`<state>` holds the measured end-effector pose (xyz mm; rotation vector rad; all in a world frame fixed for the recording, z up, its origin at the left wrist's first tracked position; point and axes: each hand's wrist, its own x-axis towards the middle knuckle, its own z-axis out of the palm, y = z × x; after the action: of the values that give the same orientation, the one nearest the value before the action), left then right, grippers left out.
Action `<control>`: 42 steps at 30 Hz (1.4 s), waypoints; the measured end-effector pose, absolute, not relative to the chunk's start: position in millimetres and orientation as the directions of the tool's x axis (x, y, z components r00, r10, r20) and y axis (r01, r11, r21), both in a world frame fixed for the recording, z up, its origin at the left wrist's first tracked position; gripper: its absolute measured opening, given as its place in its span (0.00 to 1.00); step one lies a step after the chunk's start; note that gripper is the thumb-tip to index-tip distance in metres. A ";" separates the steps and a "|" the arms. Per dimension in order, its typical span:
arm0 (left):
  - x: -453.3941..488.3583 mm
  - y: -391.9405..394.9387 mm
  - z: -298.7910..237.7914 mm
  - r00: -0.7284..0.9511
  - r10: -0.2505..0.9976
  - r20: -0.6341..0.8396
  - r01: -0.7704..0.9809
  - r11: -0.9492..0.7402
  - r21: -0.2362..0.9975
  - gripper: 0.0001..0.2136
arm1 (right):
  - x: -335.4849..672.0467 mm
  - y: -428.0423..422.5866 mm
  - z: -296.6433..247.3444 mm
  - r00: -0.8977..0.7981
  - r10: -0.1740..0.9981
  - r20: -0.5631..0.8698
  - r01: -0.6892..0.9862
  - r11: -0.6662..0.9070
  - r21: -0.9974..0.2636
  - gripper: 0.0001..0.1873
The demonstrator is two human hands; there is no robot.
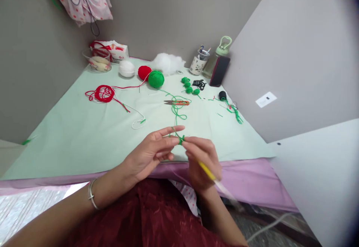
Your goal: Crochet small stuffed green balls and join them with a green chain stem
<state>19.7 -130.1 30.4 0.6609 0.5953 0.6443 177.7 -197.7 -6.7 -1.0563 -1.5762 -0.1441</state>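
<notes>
Between thumb and fingers, my left hand (153, 148) pinches a small green crochet piece (181, 140), with green yarn running over its outstretched index finger. A yellow-handled crochet hook (206, 170) is held in my right hand (203, 157); its tip meets the green piece, and the tip itself is hidden by my fingers. From my hands the strand leads up through loose loops to a green yarn ball (156, 79). Beneath those loops lie orange-handled thread snips (179, 103).
A red yarn ball (144, 73), white yarn ball (126, 69) and white stuffing (168, 63) sit at the back. Red yarn (104, 94) lies coiled at left. Several small green crocheted pieces (189, 90), a pen cup (199, 63), bottle (210, 65) and phone (220, 71) stand right.
</notes>
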 end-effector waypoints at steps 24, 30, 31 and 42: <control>21.9 -129.6 25.9 0.633 0.726 -0.270 -0.414 0.612 0.674 0.16 | 178.2 -190.2 4.8 0.415 0.661 0.626 0.252 0.577 -0.777 0.12; 26.4 -137.5 26.0 0.611 0.773 -0.174 -0.418 0.500 0.758 0.16 | 171.8 -184.1 1.8 0.380 0.750 0.542 0.079 0.557 -0.827 0.09; 27.0 -138.6 25.5 0.612 0.773 -0.166 -0.409 0.490 0.770 0.16 | 170.8 -183.8 0.8 0.372 0.737 0.564 0.123 0.563 -0.817 0.09; 29.8 -135.6 20.1 0.568 0.795 -0.214 -0.424 0.505 0.752 0.22 | 170.9 -189.3 -10.9 0.139 0.568 0.811 0.655 0.562 -0.506 0.20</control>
<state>29.8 -135.6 20.1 0.7053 0.5961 0.7898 170.9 -189.3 -10.9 -1.0848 -1.5229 -0.0852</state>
